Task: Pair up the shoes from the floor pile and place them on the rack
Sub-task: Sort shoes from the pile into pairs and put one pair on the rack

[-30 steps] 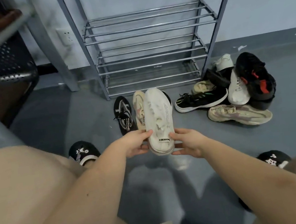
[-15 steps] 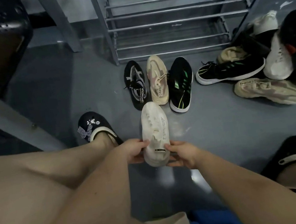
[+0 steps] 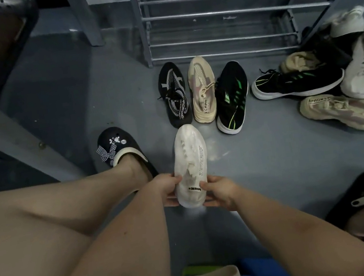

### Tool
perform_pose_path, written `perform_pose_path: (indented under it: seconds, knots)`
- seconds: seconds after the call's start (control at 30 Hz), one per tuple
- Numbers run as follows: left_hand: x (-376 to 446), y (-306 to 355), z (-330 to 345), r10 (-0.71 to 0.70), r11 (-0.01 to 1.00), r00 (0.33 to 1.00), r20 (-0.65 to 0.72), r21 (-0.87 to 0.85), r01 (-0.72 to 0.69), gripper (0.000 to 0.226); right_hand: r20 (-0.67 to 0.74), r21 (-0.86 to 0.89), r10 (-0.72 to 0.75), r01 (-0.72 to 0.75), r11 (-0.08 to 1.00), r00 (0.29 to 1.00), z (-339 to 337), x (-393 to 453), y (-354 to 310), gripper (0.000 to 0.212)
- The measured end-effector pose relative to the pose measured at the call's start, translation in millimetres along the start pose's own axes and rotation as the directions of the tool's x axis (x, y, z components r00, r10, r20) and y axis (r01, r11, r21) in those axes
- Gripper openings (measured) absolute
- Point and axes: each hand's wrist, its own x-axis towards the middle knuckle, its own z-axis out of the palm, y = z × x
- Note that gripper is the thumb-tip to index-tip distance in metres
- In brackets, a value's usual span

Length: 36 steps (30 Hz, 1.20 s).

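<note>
Left hand (image 3: 168,188): fingers curled round the heel end of the white shoe, thumb on its left side.
White shoe (image 3: 190,163): one, held by both hands, just above or on the floor (image 3: 275,171) (cannot tell which); long axis runs toward the rack, toe pointing at it, heel nearest the person.
Right hand (image 3: 219,191): fingers gripping the shoe's heel from the right.
Row of singles: three, side by side between the white shoe and the rack, toes toward the rack: black patterned shoe (image 3: 174,94), beige shoe (image 3: 202,88), black-green shoe (image 3: 231,97).
Rack (image 3: 216,12): metal rails, visible tiers bare (upper tiers out of frame).
Pile (image 3: 332,73): far right on the floor, at least six shoes heaped, among them a second black-green shoe lying crosswise.
</note>
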Motion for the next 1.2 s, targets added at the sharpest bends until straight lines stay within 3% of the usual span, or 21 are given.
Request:
perform_pose_path:
  seconds: [0.2, 0.27, 0.33, 0.4, 0.5, 0.57, 0.63, 0.7, 0.77, 0.9, 1.1, 1.2]
  knots:
    - [-1.1, -3.9, 1.3, -0.014, 0.997, 0.999, -0.033, 0.077, 0.017, 0.035, -0.034, -0.079, -0.025, 0.022, 0.997, 0.999, 2.0, 3.0, 2.7, 0.029]
    - [-2.2, 2.1, 5.8, 0.048, 0.992, 0.996, -0.071, 0.119, -0.039, 0.052, -0.052, -0.144, -0.045, 0.037, 0.989, 0.998, -1.2, 1.0, 1.9, 0.03]
    - [-6.3, 11.8, 10.4, 0.129, 0.978, 0.981, -0.144, 0.182, -0.101, 0.07, -0.091, -0.285, -0.108, 0.078, 0.955, 0.99, -6.8, -2.2, 0.2, 0.043]
    - [-10.3, 21.3, 16.9, 0.249, 0.917, 0.944, -0.218, 0.368, -0.157, 0.067, -0.123, -0.444, -0.184, 0.112, 0.889, 0.975, -10.9, -11.4, -7.8, 0.054]
    - [-22.6, 29.4, 38.3, 0.406, 0.727, 0.895, -0.185, 0.659, -0.194, 0.061, -0.077, -0.707, -0.286, 0.15, 0.691, 0.955, -21.8, -27.3, -19.5, 0.061]
    - [-30.9, 32.5, 54.6, 0.5, 0.517, 0.862, -0.084, 0.828, -0.22, 0.062, -0.066, -0.86, -0.366, 0.133, 0.493, 0.928, -33.6, -36.3, -26.9, 0.066]
    - [-37.2, 36.4, 69.5, 0.565, 0.313, 0.825, 0.03, 0.917, -0.247, 0.061, -0.077, -0.925, -0.428, 0.095, 0.367, 0.901, -50.5, -43.3, -32.8, 0.068]
    - [-42.0, 42.6, 84.3, 0.593, 0.159, 0.797, 0.119, 0.952, -0.261, 0.06, -0.108, -0.948, -0.464, 0.048, 0.313, 0.879, -70.8, -51.9, -38.4, 0.069]
    - [-45.4, 50.2, 101.0, 0.605, 0.045, 0.774, 0.188, 0.962, -0.269, 0.062, -0.154, -0.954, -0.482, -0.003, 0.3, 0.863, -92.1, -62.8, -42.8, 0.072]
    - [-54.0, 71.2, 135.0, 0.626, -0.053, 0.729, 0.277, 0.948, -0.315, 0.065, -0.246, -0.938, -0.501, -0.074, 0.338, 0.83, -133.2, -86.2, -48.3, 0.073]
    - [-70.8, 113.1, 183.0, 0.646, -0.157, 0.672, 0.362, 0.925, -0.347, 0.065, -0.352, -0.903, -0.54, -0.127, 0.409, 0.764, -189.7, -117.0, -64.0, 0.071]
    - [-71.8, 120.5, 203.4, 0.626, -0.123, 0.682, 0.377, 0.912, -0.392, 0.066, -0.384, -0.898, -0.57, -0.151, 0.413, 0.726, -212.9, -130.1, -76.5, 0.072]
